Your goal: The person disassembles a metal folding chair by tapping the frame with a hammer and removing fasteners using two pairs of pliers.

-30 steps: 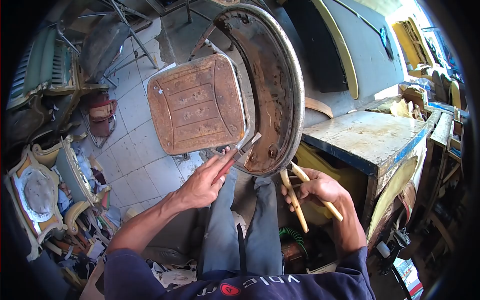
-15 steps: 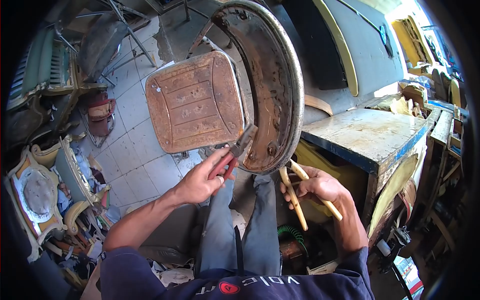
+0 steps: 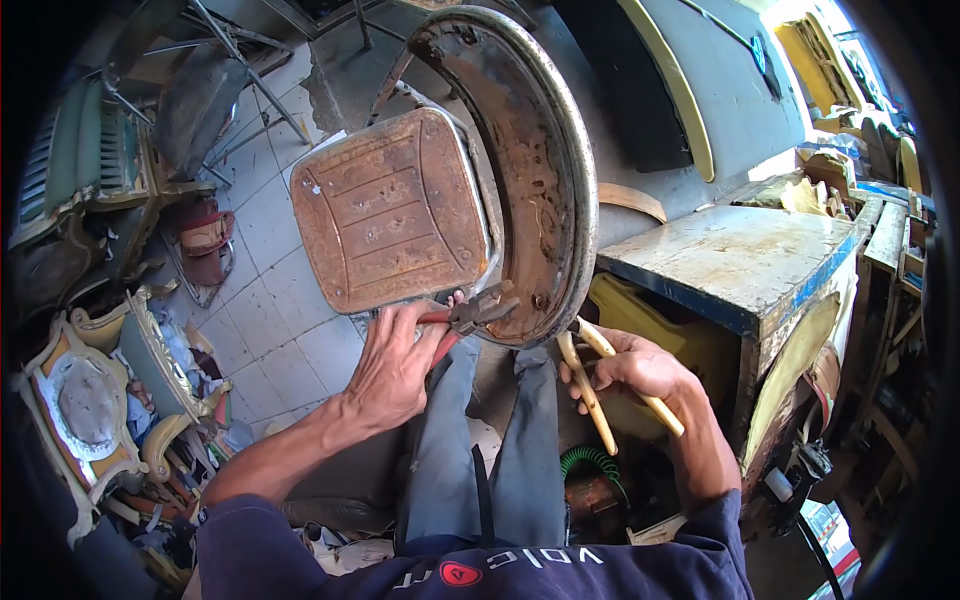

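Observation:
My left hand [image 3: 392, 362] is wrapped round red-handled pliers [image 3: 465, 315], whose handles are spread and whose jaws lie over the lower end of a rusty curved chair back [image 3: 535, 190]. Yellow-handled pliers [image 3: 592, 400] are in my right hand [image 3: 645, 370], fingers closed round them; their head is at the chair back's metal rim, mostly hidden behind it. Left of the curved back sits the chair's rusty square seat [image 3: 390, 210], just beyond my left hand.
A worn table [image 3: 725, 260] with a blue edge stands at the right. Carved chair frames [image 3: 150, 350] and scraps crowd the left side. Metal chair legs [image 3: 250, 75] stand on the tiled floor [image 3: 260, 300] at upper left.
The red-handled pliers have turned and their handles have spread apart in my left hand. The chair back has shifted slightly left in view. My right hand has hardly moved.

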A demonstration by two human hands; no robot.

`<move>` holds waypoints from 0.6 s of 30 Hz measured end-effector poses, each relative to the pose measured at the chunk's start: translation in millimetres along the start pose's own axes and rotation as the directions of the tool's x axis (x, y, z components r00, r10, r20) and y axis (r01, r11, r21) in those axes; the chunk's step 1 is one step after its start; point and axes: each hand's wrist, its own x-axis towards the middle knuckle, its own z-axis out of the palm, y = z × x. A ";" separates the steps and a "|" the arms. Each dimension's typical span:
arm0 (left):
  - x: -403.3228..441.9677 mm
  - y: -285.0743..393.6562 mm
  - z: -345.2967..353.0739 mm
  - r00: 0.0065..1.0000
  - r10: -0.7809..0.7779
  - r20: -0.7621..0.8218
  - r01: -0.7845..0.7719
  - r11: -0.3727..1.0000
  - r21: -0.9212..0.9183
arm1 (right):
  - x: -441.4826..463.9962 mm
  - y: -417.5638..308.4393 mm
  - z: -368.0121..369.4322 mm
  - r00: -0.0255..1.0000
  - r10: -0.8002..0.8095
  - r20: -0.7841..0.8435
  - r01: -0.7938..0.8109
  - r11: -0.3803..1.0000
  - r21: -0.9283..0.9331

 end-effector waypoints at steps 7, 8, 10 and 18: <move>24.9 -2.0 -13.6 0.942 0.319 -0.104 -0.168 0.717 0.676 | 0.2 1.6 -0.6 1.000 0.012 -0.005 -0.012 0.999 0.030; 27.9 -4.1 -15.4 0.942 0.318 -0.105 -0.168 0.718 0.675 | 0.1 1.6 -0.2 1.000 0.013 -0.006 -0.013 0.999 0.030; 32.2 -9.0 -18.7 0.939 0.342 -0.037 -0.206 0.646 0.735 | 0.1 1.6 0.5 1.000 0.010 -0.019 -0.010 1.000 0.002; 49.8 -12.1 -35.7 0.922 0.383 0.059 -0.322 0.675 0.664 | 2.6 9.3 7.4 0.999 -0.053 0.000 0.053 0.999 -0.010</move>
